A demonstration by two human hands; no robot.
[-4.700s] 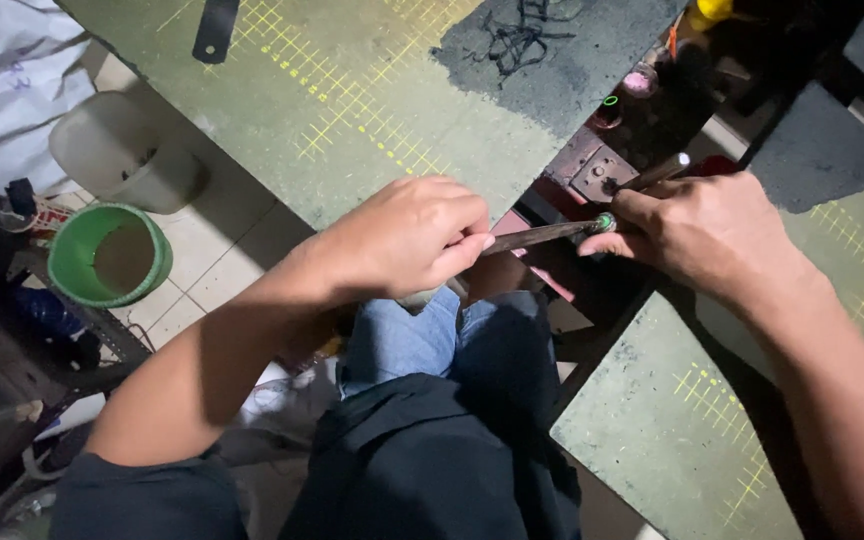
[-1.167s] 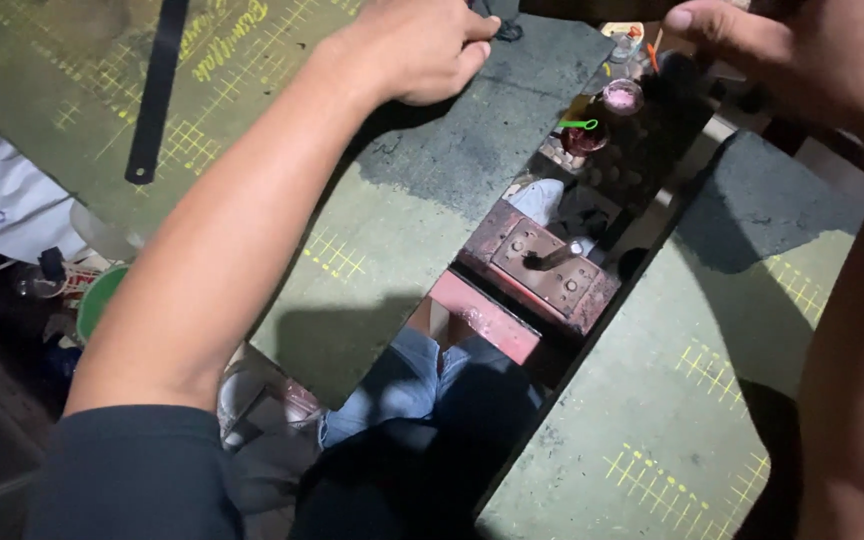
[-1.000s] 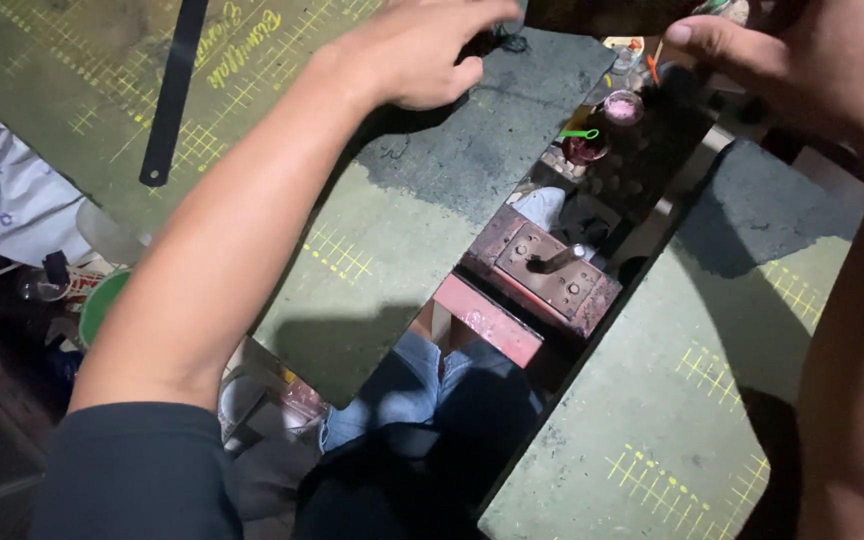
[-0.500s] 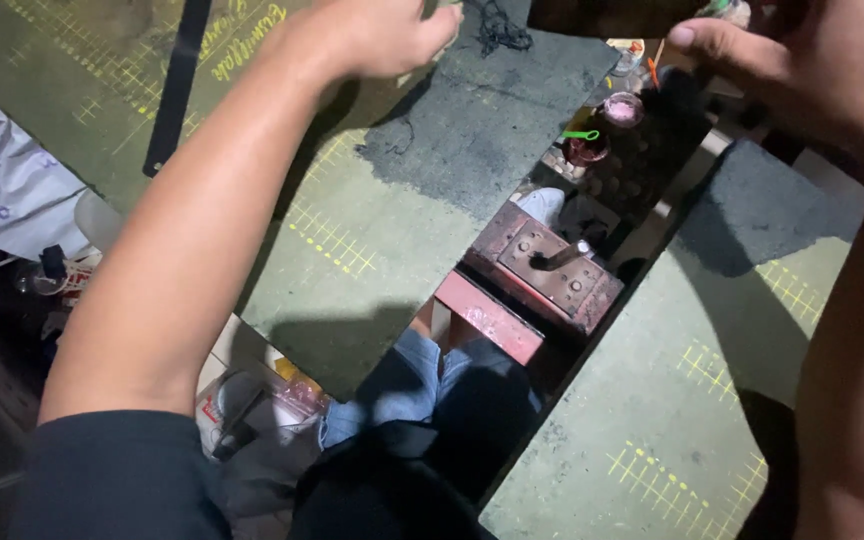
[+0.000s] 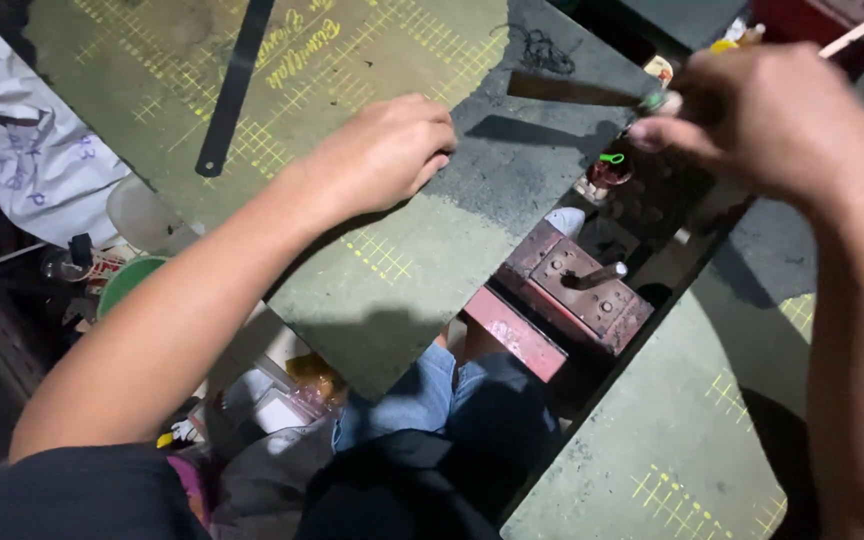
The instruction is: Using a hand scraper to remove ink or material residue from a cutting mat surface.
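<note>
The left hand (image 5: 387, 155) rests knuckles-up, fingers loosely curled and empty, on the green cutting mat (image 5: 352, 250). Just right of it, over the mat's dark worn patch, a flat dark blade (image 5: 572, 90) points leftward. The right hand (image 5: 772, 125) pinches its green-tipped end between closed fingers.

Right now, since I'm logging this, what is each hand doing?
Left hand: loosely curled, resting knuckles-up on the green cutting mat, holding nothing visible.
Right hand: closed, pinching a flat dark blade.
</note>
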